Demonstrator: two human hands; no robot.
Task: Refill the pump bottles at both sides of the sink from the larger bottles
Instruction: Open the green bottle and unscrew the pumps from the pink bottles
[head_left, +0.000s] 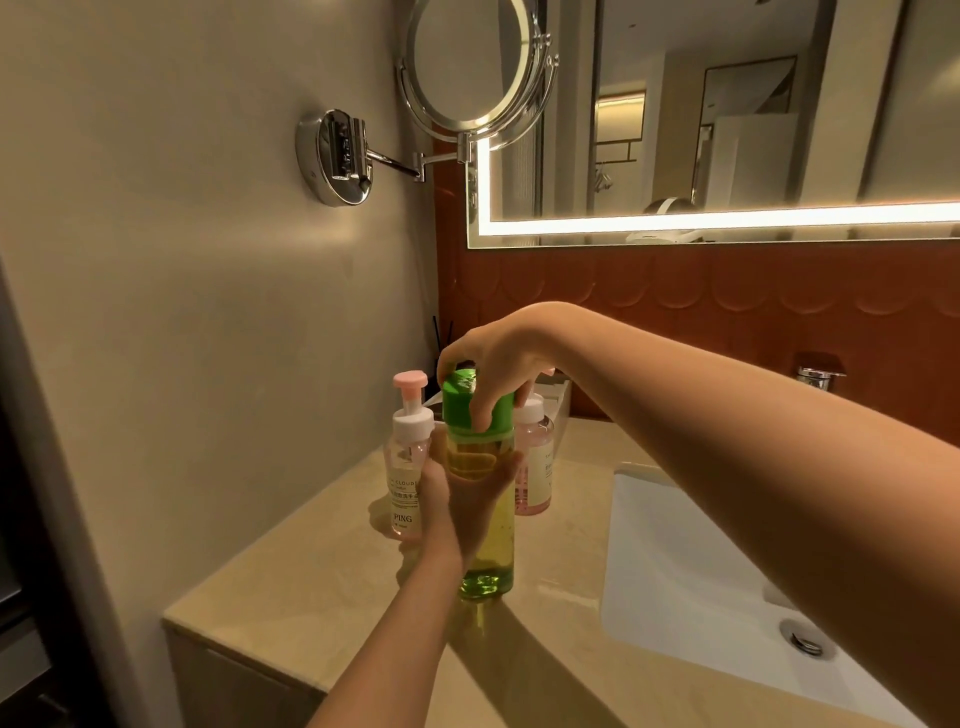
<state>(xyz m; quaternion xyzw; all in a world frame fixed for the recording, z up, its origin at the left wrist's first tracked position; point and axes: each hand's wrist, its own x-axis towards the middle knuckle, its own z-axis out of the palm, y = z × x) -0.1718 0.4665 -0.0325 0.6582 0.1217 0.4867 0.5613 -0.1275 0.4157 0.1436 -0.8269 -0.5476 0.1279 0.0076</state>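
A tall clear bottle (488, 551) with yellow-green liquid and a green cap (460, 402) stands on the beige counter (322, 587) left of the sink. My left hand (457, 499) grips its body from the near side. From above, my right hand (493, 364) curls its fingers round the green cap. Just left of it stands a clear pump bottle (405, 467) with a pink pump head. A second pump bottle (535, 467) with pink liquid stands behind to the right, its pump head hidden by my right hand.
A white sink basin (691, 587) with a metal drain (802, 636) lies to the right. A chrome tap (818, 374) is at the back right. A swivel mirror (467, 67) on a wall arm hangs above. Reed sticks (441, 332) and a white tray (558, 397) sit behind the bottles.
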